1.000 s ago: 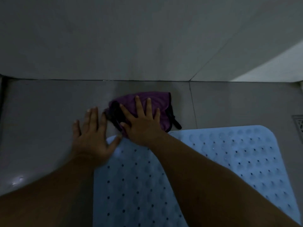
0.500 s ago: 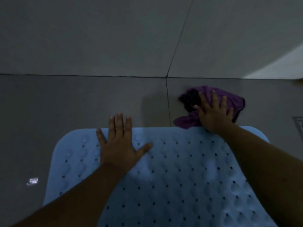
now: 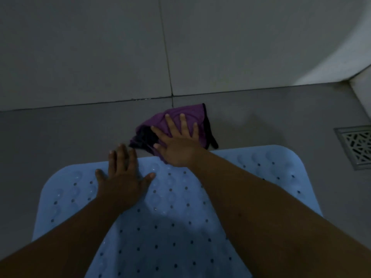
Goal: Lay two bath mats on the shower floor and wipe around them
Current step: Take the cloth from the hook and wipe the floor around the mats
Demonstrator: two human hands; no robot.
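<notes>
Blue bath mat (image 3: 261, 177), dotted with holes and suction cups, lies flat on the grey shower floor (image 3: 60, 137), its far edge short of the wall. Just beyond that edge, the right hand (image 3: 178, 145) presses a crumpled purple cloth (image 3: 180, 117) to the floor, fingers (image 3: 183, 125) spread flat, gripping nothing. The left hand (image 3: 122, 181) rests open-palmed on the mat's far edge. A metal drain grate (image 3: 357, 147) sits right of the mat.
</notes>
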